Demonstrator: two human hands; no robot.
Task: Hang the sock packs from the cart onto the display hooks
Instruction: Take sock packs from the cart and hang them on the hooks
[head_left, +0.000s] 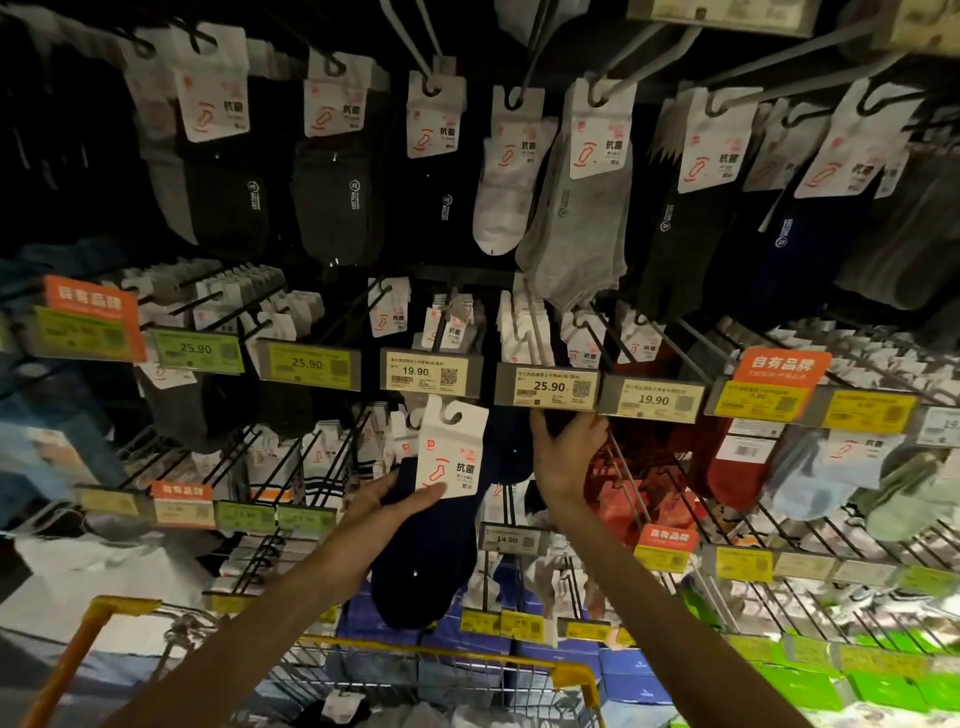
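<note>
The sock pack (451, 457) hides the fingers of the left hand (384, 512); I can't tell what the right hand (563, 457) touches; the cart (571, 674) is cropped below.

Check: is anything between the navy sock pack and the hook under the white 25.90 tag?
Yes: the right hand sits just under that 25.90 tag, between the hook's front end and the navy sock pack held by the left hand.

Row of price labels (553, 387), orange brand signs (782, 366), blue boxes (631, 670) below, green packages (800, 686) lower right
</note>
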